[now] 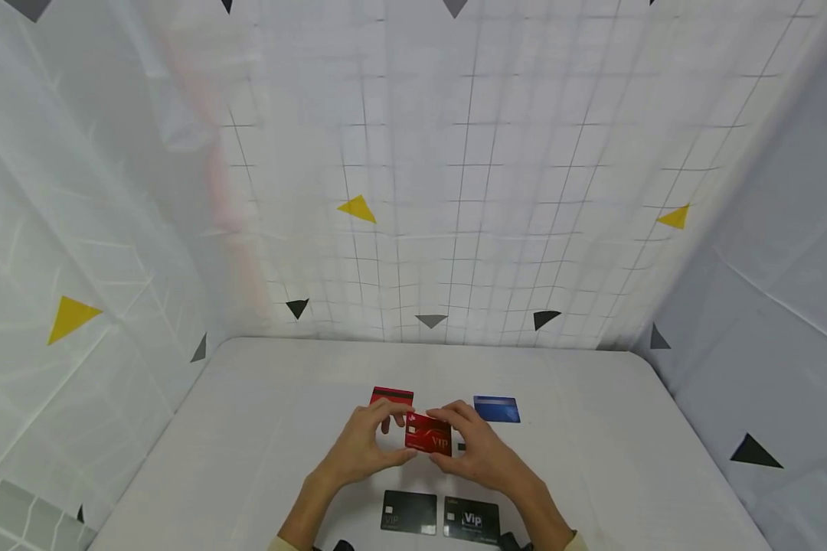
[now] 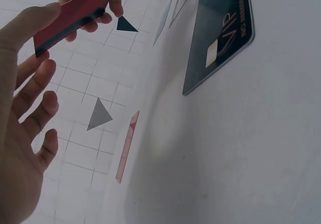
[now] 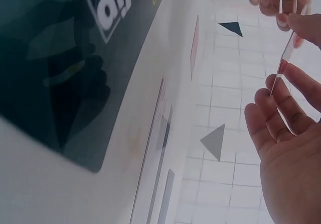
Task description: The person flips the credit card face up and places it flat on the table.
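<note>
A red VIP bank card [image 1: 428,434] with a chip is held up over the table between both hands, its printed face toward the head camera. My left hand [image 1: 362,446] pinches its left end between thumb and fingertips. At the right end, my right hand [image 1: 482,453] pinches it the same way. In the left wrist view the back of the red card [image 2: 75,25] shows a dark stripe. The right wrist view catches the card [image 3: 282,66] nearly edge-on.
On the white table [image 1: 593,459] lie two dark VIP cards [image 1: 409,512] [image 1: 472,520] nearest me. Beyond the hands are a striped red card [image 1: 393,394], partly covered by the left hand, and a blue card [image 1: 497,409]. White gridded sheeting [image 1: 510,191] surrounds the table's back and sides.
</note>
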Motion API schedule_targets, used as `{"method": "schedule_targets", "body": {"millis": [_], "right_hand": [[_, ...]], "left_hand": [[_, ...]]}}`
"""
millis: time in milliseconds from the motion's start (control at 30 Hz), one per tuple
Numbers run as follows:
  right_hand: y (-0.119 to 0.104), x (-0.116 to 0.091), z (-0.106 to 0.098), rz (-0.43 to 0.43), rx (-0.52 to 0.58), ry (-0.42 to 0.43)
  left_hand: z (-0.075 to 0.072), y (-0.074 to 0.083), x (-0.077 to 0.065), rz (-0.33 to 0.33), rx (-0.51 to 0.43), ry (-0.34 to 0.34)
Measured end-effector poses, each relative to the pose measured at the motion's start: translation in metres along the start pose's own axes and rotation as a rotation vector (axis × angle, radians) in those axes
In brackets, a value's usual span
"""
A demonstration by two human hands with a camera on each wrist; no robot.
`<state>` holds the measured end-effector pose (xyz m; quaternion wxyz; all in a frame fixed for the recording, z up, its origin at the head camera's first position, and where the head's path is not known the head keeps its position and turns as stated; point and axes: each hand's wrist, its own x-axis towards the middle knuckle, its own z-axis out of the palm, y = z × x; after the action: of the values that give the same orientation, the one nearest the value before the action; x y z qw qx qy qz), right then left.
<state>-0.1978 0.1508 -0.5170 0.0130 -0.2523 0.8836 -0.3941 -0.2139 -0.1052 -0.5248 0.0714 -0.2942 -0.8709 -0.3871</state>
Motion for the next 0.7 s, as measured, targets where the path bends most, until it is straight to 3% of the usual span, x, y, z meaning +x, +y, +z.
{"method": "schedule_targets", "body": {"millis": [400, 700], "right_hand": [[0.0053, -0.0020, -0.0043, 0.041, -0.015, 0.021], [0.0098, -0.0004, -0.0030, 0.062, -0.067, 0.016]], "left_hand": [[-0.0031, -0.0046, -0.0013, -0.033, 0.095, 0.015], [-0.0043, -0.0065, -0.0021, -0.040, 0.207, -0.011]]}}
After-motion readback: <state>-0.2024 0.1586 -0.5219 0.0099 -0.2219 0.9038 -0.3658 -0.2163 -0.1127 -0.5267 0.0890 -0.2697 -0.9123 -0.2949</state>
